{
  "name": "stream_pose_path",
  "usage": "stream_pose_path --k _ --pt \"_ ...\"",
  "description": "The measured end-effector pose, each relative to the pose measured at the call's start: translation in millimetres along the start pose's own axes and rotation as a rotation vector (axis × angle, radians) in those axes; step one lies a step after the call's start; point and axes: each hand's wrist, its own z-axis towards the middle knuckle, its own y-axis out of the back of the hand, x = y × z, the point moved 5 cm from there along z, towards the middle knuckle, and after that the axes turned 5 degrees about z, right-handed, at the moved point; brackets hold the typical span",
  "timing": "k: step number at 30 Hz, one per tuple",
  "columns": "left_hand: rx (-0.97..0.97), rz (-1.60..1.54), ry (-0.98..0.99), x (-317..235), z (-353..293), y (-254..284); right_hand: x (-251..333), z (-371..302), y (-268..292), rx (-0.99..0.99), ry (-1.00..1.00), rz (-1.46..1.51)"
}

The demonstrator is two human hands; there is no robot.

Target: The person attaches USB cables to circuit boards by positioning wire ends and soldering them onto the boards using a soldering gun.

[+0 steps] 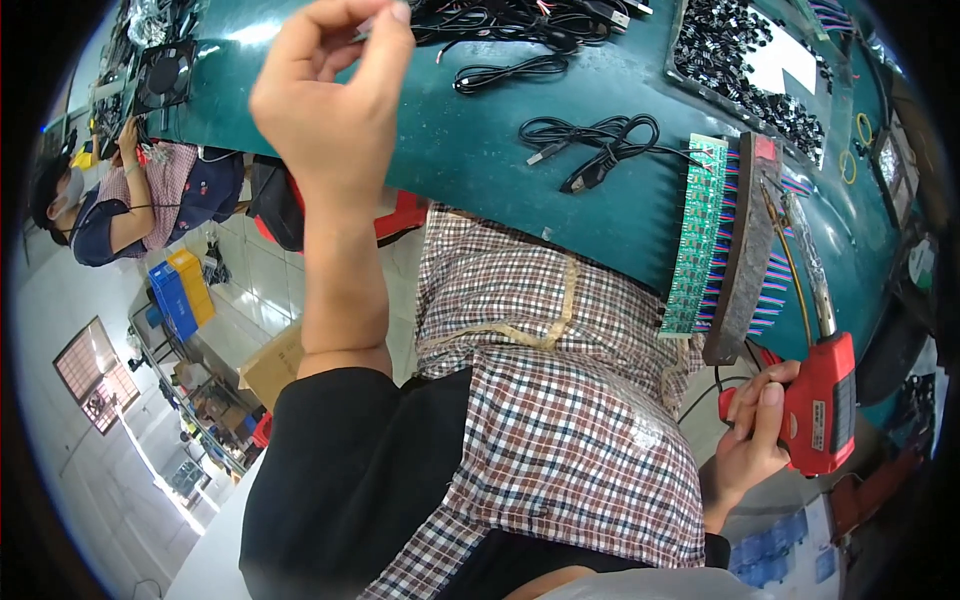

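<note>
My right hand (755,435) is wrapped around the grip of a red soldering gun (820,405), its long metal tip pointing up along a dark weight bar (742,250). That bar lies across rows of multicoloured wires (775,300) beside a strip of green circuit boards (693,240). A coiled black USB cable (620,145) reaches the top end of the strip. Up at the far left, my left hand (335,110) is raised over the table with thumb and fingers pinched together. Whatever those fingertips hold, if anything, is too small to make out.
A heap of black cables (510,25) lies at the far edge of view, with one bundled cable (510,72) nearer. A tray of small black parts (745,70) stands far right. At the left, a co-worker (130,200) sits near a small fan (163,77).
</note>
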Motion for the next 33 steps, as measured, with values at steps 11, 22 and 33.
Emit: stream_pose_path --k 11,22,33 --pt "0.357 -0.015 -0.286 -90 -15 -71 -1 -2 2 -0.034 0.033 -0.037" --pt "0.655 -0.062 -0.172 -83 -64 -117 -2 -2 8 -0.053 0.019 -0.070" --pt "0.668 0.013 -0.236 -84 -69 -120 -3 -1 9 -0.046 -0.010 -0.047"
